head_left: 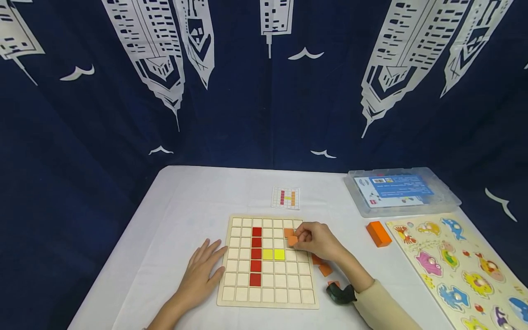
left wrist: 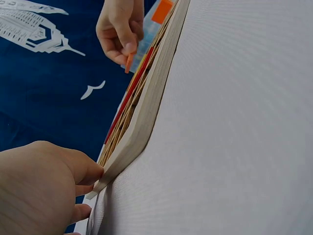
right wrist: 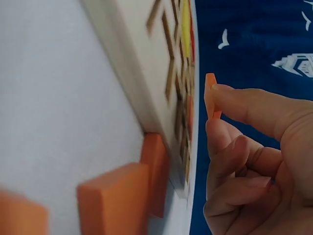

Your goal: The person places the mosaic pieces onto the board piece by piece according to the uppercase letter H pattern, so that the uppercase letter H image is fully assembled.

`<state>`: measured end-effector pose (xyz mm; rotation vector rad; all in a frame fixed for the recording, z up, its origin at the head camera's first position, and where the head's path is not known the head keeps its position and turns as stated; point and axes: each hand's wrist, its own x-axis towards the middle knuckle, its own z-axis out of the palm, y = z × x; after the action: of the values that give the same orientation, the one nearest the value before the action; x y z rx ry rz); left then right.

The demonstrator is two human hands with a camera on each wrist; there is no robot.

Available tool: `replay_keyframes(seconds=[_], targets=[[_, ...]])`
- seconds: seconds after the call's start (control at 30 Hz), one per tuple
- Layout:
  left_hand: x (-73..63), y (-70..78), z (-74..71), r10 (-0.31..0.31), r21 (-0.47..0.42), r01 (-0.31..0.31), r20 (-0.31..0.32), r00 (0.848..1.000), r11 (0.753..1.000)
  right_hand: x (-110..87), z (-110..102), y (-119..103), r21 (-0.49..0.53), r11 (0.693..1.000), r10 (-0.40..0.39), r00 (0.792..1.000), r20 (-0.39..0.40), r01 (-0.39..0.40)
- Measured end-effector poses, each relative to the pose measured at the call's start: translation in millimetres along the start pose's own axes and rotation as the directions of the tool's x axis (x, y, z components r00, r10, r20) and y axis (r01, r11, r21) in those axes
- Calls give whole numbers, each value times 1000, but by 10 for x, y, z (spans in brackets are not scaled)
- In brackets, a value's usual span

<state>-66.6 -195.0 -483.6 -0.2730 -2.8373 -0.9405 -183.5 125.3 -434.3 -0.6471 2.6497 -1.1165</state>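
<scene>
A wooden grid board lies on the white table, with a column of red square tiles and two yellow tiles in its cells. My right hand pinches an orange square tile between thumb and fingertips, over the board's upper right part. Just beyond it, another orange tile sits in a cell. The right wrist view shows the pinched tile on edge, above the board's surface. At the board's left edge rests my left hand, fingers spread, its thumb at the rim in the left wrist view.
Several loose orange tiles lie right of the board, beneath my right forearm. Behind the board is a small pattern card. Farther right are an orange block, a clear plastic case and an animal puzzle board.
</scene>
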Motion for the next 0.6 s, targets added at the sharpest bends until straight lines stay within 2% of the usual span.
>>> replay_keyframes(seconds=[0.3, 0.6], targets=[[0, 1, 9, 2, 0, -2, -2, 1000, 1000, 44, 55, -6, -34, 999, -3, 999, 40, 4], [6, 16, -7, -6, -2, 6, 1, 1000, 1000, -133, -178, 7, 11, 1000, 29, 1000, 10, -29]])
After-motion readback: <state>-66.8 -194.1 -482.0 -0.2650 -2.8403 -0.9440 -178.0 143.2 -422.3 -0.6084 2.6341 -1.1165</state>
